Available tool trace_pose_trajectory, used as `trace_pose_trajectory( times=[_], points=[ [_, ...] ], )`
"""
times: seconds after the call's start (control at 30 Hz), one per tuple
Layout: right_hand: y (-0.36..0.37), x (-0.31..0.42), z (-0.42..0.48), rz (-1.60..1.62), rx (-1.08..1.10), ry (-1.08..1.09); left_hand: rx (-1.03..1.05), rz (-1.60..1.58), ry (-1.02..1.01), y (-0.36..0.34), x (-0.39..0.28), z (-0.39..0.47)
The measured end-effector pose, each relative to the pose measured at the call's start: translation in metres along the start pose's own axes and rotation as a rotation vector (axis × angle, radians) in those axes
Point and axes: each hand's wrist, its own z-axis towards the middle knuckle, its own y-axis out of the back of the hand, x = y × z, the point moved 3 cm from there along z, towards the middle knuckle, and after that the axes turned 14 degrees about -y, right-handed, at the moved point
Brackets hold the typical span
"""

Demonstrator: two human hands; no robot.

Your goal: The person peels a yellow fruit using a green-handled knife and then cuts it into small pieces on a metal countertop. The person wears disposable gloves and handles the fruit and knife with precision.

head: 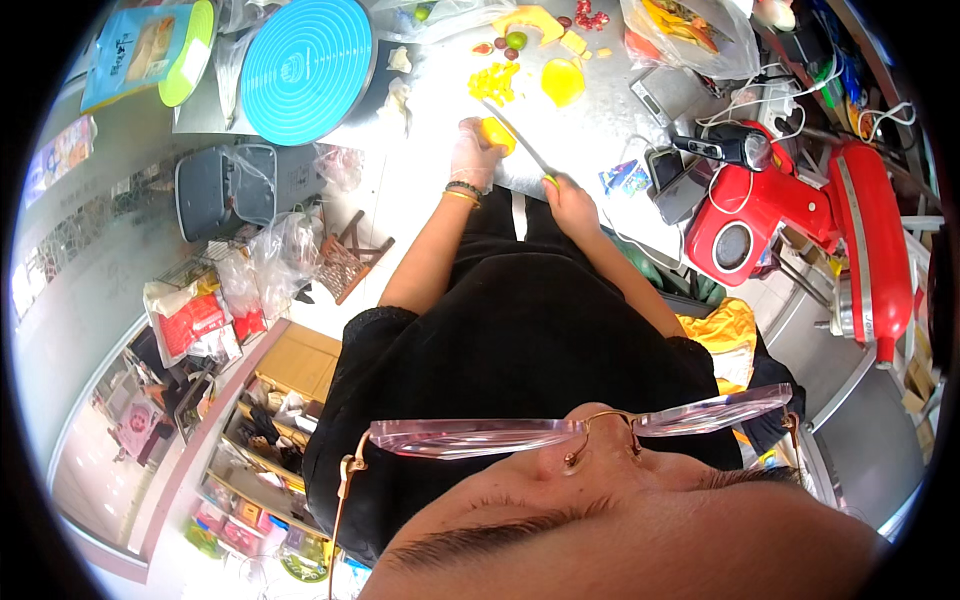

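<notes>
My left hand (474, 154), in a clear plastic glove, holds a yellow piece of fruit (497, 136) near the front edge of the metal table (442, 90). My right hand (568, 202) grips the yellow-green handle of a knife (523, 139). The blade slants up and left, its tip close beyond the held fruit. Beyond the tip lie small yellow fruit cubes (493, 81). Right of them is a round yellow piece (562, 82). A green round fruit (516, 40), small dark red fruits and a curved orange-yellow slice (534, 22) lie farther back.
A blue round mat (307, 71) lies at the table's left. On the right are a kitchen scale (666, 94), phones (686, 191), a black hand mixer (731, 146), white cables and a red stand mixer (795, 202). A plastic bag with peelings (686, 34) lies at the back right.
</notes>
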Motion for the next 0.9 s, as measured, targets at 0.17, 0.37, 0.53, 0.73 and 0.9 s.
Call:
trace_pose_trajectory(
  times=[0.17, 0.37, 0.53, 0.73, 0.9],
  points=[
    [-0.001, 0.005, 0.001, -0.109, 0.008, -0.048, 0.034, -0.087, 0.061, 0.003, -0.008, 0.002],
    [0.007, 0.004, 0.007, -0.027, 0.022, -0.006, 0.02, -0.029, 0.073, 0.005, -0.01, 0.004],
    [0.021, 0.014, 0.005, 0.068, 0.042, -0.021, -0.049, -0.049, 0.032, -0.004, 0.008, 0.002],
    [0.017, 0.014, -0.001, 0.0, 0.082, -0.033, 0.007, -0.047, 0.045, 0.003, -0.009, -0.001],
    [0.016, 0.014, 0.0, -0.088, 0.054, -0.025, -0.055, -0.004, 0.0, -0.001, 0.0, -0.002]
  ],
)
